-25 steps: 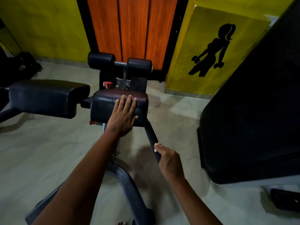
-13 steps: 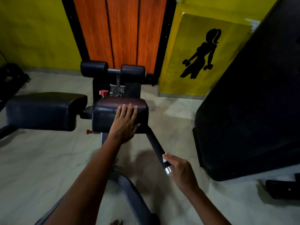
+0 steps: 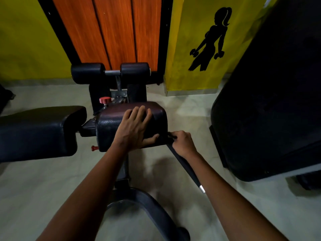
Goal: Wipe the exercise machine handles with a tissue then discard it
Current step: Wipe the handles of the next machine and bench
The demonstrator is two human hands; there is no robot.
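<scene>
The handle (image 3: 184,166), a black bar with a bright metal end cap, is projecting from under the right-hand pad (image 3: 121,119) of the exercise machine and slanting down toward the person. The right hand (image 3: 183,144) is closing around the top of this bar, right where it meets the pad, with fingers curled over it. The tissue is not showing in the head view now; half a second ago a white scrap was visible at the fingers, so it is judged to be lying inside the fist against the bar, though this cannot be confirmed.

The right hand was gripping the lower end beside the metal cap half a second ago and is now sitting at the upper end. The grip has therefore been travelling up the full length of the bar, which reads as one wiping pass being completed on this handle.

The left hand (image 3: 135,129) is resting flat on the pad, fingers straight and spread, thumb hooking the lower edge, bracing the machine as it was in both earlier views.

A second pad (image 3: 40,131) is lying to the left, two foam rollers (image 3: 111,72) are standing behind, and a red knob (image 3: 104,100) is sitting between them. Any other handle, and the discarding of the tissue, are judged to be outstanding.
</scene>
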